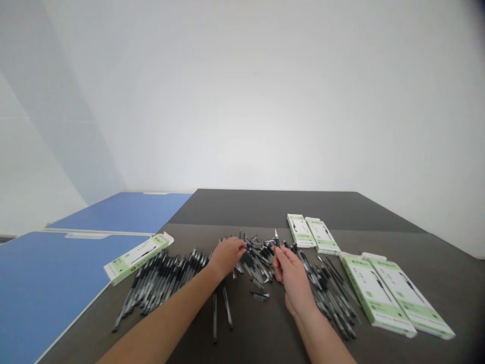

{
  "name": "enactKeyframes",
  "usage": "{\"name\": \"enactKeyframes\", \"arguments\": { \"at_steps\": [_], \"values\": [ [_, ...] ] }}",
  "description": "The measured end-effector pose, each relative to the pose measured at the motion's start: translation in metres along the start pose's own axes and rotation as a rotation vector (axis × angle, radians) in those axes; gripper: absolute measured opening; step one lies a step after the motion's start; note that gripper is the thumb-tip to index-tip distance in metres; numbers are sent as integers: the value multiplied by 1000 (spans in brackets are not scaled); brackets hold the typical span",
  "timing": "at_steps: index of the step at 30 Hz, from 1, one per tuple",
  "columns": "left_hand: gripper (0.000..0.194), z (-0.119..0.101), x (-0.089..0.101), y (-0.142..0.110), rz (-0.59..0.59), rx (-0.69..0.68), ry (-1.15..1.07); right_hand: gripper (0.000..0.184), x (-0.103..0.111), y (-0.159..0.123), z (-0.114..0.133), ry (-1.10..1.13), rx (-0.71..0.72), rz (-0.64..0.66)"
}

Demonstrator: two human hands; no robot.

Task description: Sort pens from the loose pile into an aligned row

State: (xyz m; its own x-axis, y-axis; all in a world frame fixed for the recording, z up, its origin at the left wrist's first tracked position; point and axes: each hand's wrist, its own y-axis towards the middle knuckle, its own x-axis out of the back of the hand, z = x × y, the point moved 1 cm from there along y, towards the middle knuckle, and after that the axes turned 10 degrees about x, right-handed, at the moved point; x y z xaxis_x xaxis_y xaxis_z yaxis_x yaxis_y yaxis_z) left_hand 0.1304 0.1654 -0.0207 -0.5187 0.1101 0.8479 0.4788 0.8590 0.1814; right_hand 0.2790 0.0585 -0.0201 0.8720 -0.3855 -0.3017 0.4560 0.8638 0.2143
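Observation:
Upright in my right hand (291, 270) is a pen (277, 237), gripped between thumb and fingers with its pale pointed tip up and no cap over it. My left hand (227, 254) reaches over the middle pile with thumb and fingertips pinched together; what they hold, if anything, I cannot make out. Between and beyond both hands lies a loose heap of small black-and-clear pen caps (259, 268). A wide row of clear-barrelled pens (170, 278) spreads left of my left forearm. More slim pen parts (333, 298) lie to the right of my right hand.
A green-and-white pen box (138, 258) lies at the left by the pens. Two boxes (301, 231) lie farther back on the right, and two larger-looking boxes (379, 298) nearer. The dark table (265, 207) meets blue panels (76, 263) on the left and faces a white wall.

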Motion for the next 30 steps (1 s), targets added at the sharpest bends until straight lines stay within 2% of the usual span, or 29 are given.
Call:
{"name": "enactKeyframes", "arguments": {
  "at_steps": [3,8,13,15,17,21,25,27,30],
  "values": [
    [16,-11,-2,-7,107,-110,4,26,-1,0,2,11,5,-5],
    [11,-29,-15,-32,300,-312,0,26,-2,-1,4,18,10,-6],
    [11,-31,-22,-37,283,-367,153,27,-2,-2,3,26,12,-2],
    [10,-30,-17,-37,246,-345,96,30,-2,-2,3,22,3,-6],
    [9,-28,-8,-38,164,-244,-84,31,-3,-3,4,7,-11,3],
    [20,-18,7,-53,-11,160,-745,29,-8,-9,4,-83,-45,82],
    [31,-1,6,-70,-73,421,-1417,24,-16,-19,1,-340,-1,299],
    [25,9,3,-75,-128,508,-1603,22,-20,-24,-1,-512,75,434],
    [16,17,0,-76,-181,577,-1713,22,-23,-29,-3,-711,151,574]
  ]
}}
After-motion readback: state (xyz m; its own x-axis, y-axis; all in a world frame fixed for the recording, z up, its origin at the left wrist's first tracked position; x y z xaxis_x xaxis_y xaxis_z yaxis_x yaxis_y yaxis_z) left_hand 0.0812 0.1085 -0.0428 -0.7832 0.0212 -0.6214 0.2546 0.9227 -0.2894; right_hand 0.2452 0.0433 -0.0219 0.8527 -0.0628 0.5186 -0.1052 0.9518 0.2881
